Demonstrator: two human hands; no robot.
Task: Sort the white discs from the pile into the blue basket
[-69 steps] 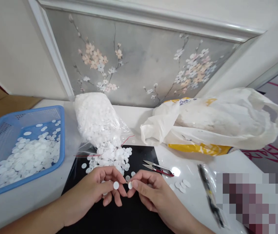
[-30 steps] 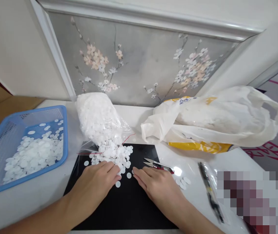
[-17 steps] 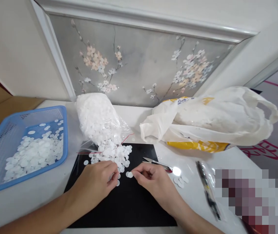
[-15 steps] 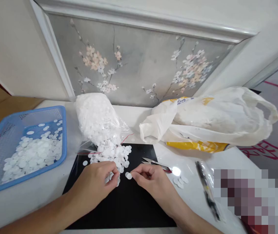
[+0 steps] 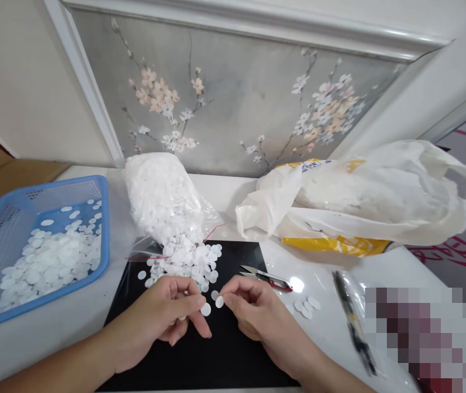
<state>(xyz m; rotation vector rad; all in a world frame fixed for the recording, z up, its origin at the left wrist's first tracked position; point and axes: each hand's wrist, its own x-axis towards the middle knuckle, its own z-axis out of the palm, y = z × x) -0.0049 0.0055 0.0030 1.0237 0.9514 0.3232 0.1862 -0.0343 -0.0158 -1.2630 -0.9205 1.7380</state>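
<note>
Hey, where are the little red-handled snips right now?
In the head view, the snips lie right of centre, between the right hand and the white plastic bag, their blade tips over the black mat.

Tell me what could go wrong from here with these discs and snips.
The snips lie close to the right hand, blades toward the loose pile, so a careless reach might nick a finger.
The clear bag lies open at the pile; a bump could spill more discs.
The left hand and right hand each pinch a small white disc at the fingertips, so either might slip.
</note>
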